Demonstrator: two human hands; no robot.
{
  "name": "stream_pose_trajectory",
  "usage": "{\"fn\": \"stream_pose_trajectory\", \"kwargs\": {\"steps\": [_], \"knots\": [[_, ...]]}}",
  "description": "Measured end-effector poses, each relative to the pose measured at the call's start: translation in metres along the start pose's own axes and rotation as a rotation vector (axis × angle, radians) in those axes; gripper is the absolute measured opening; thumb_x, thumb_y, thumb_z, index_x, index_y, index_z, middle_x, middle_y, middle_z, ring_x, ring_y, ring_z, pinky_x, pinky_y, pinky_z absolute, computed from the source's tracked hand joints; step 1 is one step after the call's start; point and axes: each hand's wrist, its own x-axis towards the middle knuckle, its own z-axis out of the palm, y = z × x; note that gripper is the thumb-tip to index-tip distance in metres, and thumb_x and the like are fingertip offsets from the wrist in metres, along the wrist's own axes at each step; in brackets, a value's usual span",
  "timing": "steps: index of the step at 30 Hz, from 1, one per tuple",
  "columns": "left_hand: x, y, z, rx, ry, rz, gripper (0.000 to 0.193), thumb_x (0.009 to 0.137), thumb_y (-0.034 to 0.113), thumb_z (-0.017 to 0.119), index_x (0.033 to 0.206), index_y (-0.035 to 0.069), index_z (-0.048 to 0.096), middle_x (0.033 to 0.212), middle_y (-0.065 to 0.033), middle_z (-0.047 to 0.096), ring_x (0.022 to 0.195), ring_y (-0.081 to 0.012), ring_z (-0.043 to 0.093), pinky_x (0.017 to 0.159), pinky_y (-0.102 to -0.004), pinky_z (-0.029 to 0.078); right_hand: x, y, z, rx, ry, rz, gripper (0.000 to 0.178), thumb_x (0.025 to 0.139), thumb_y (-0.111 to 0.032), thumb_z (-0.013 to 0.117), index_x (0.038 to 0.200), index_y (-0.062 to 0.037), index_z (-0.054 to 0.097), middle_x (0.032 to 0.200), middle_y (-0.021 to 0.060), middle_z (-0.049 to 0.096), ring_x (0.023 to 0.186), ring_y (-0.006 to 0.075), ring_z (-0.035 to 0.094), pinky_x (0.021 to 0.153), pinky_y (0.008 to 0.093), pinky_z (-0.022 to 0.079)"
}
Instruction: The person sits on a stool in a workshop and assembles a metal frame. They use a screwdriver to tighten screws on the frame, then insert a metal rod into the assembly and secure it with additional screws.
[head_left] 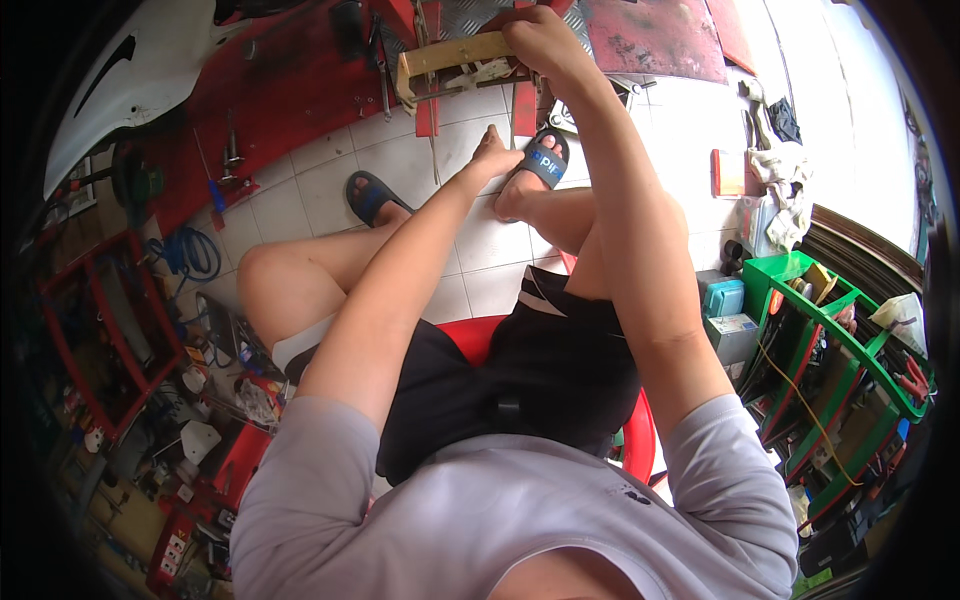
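Observation:
At the top centre my right hand (pixel 548 45) is closed around the right end of a tan metal bracket (pixel 456 55). The bracket is a flat bar with its left end bent down, and a thin rod (pixel 460 93) runs along its lower side. A pale piece (pixel 482 75) shows inside it. My right fingertips are partly hidden. Lower down, over the tiles, my left hand (pixel 493 158) is apart from the bracket. It holds nothing, thumb and fingers apart. Red metal uprights (pixel 524 108) stand just behind and below the bracket.
Spanners (pixel 383 90) and a blue-handled screwdriver (pixel 215 190) lie on the dark red sheet (pixel 290 90) at the left. A coiled blue hose (pixel 190 253) is farther left. At the right stands a green tool rack (pixel 800 310). I sit on a red stool (pixel 640 440), sandalled feet on the tiles.

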Motion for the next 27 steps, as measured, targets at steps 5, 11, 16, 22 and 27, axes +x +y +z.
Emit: {"fn": "stream_pose_trajectory", "kwargs": {"steps": [5, 11, 16, 22, 27], "knots": [[0.002, -0.002, 0.028, -0.2, -0.002, -0.141, 0.036, 0.082, 0.023, 0.059, 0.108, 0.0, 0.057, 0.099, -0.0131, 0.065, 0.092, -0.0223, 0.063, 0.083, -0.0337, 0.05, -0.001, -0.007, 0.0, 0.011, 0.015, 0.127, 0.032, 0.074, -0.009, 0.045, 0.088, 0.0032, 0.071, 0.067, 0.0157, 0.065, 0.062, 0.0242, 0.061, 0.058, 0.0358, 0.047], [-0.075, 0.014, 0.014, -0.287, -0.023, -0.084, 0.068, 0.083, 0.021, 0.054, 0.136, -0.009, 0.025, 0.092, -0.0156, 0.063, 0.078, -0.0197, 0.063, 0.069, -0.0313, 0.053, -0.004, 0.0, -0.012, 0.058, -0.078, 0.148, 0.032, 0.082, -0.014, 0.052, 0.103, 0.0061, 0.066, 0.085, 0.012, 0.068, 0.07, 0.0164, 0.061, 0.064, 0.0294, 0.049], [-0.164, 0.082, -0.056, -0.429, -0.277, 0.057, 0.075, 0.087, 0.022, 0.057, 0.143, 0.001, 0.011, 0.096, -0.0149, 0.057, 0.081, -0.0175, 0.06, 0.07, -0.0302, 0.053, -0.031, 0.005, -0.015, 0.33, -0.038, 0.201, 0.027, 0.084, -0.018, 0.062, 0.094, 0.007, 0.066, 0.079, 0.0111, 0.064, 0.067, 0.0155, 0.058, 0.061, 0.0274, 0.045], [-0.18, 0.072, -0.066, -0.505, -0.219, 0.195, 0.061, 0.092, 0.019, 0.054, 0.138, 0.001, 0.02, 0.096, -0.0109, 0.059, 0.083, -0.0137, 0.06, 0.071, -0.0283, 0.053, -0.08, -0.022, -0.006, 0.451, 0.034, 0.423, 0.027, 0.09, -0.018, 0.061, 0.106, 0.0037, 0.065, 0.094, 0.0095, 0.065, 0.087, 0.0183, 0.058, 0.081, 0.0328, 0.042], [-0.202, 0.052, -0.03, -0.441, 0.189, 0.714, 0.055, 0.085, 0.014, 0.062, 0.125, -0.004, 0.029, 0.103, -0.0203, 0.056, 0.091, -0.0295, 0.062, 0.071, -0.0373, 0.051, -0.108, 0.037, 0.004, 0.644, -0.074, 0.664, 0.025, 0.09, -0.022, 0.061, 0.106, -0.0034, 0.065, 0.099, 0.0065, 0.064, 0.091, 0.018, 0.056, 0.08, 0.0341, 0.043]]}}
